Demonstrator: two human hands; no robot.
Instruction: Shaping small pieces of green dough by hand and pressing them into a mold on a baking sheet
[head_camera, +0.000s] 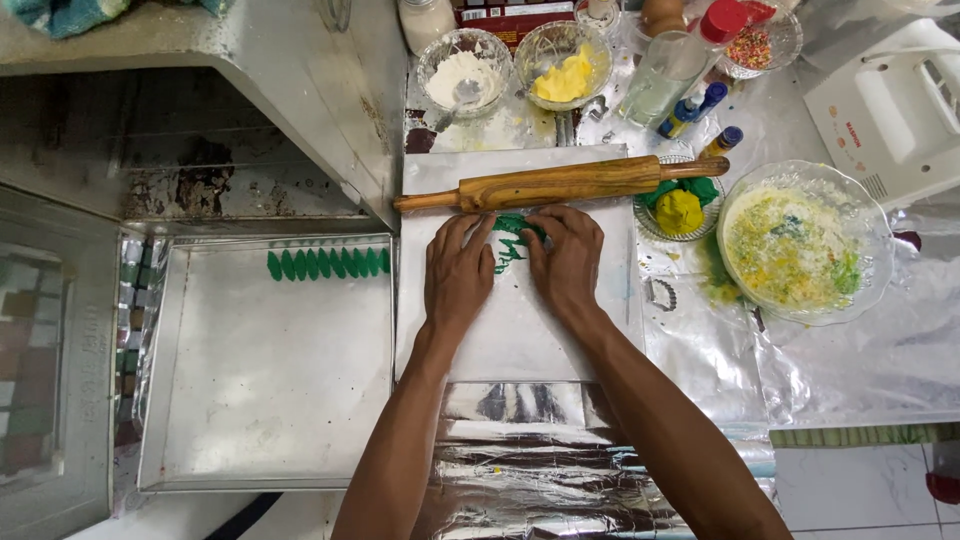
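The green dough (512, 240) is a small, ragged patch with thin strips trailing from its lower left, lying on a white sheet (520, 330) in the upper middle of the frame, just below a wooden rolling pin (560, 183) that lies across the sheet's top edge. Both hands press down on it from either side. The left hand (457, 275) lies flat and open, fingers stretched forward and close together, its fingertips on the dough's left edge. The right hand (568, 258) is open too, fingers slightly curled, their tips on the dough's right part; neither hand grips anything. The sheet rests on a foil-covered surface (850, 370). To the left sits a square metal tray (260, 400) with a row of green leaf shapes (325, 264) along its upper edge. At right, a glass bowl (805, 245) is smeared with yellow and green, and a small dish beside the pin's end holds a yellow dough ball (679, 211) on green. Along the top stand a bowl of flour (464, 72) and a bowl of butter (563, 70).
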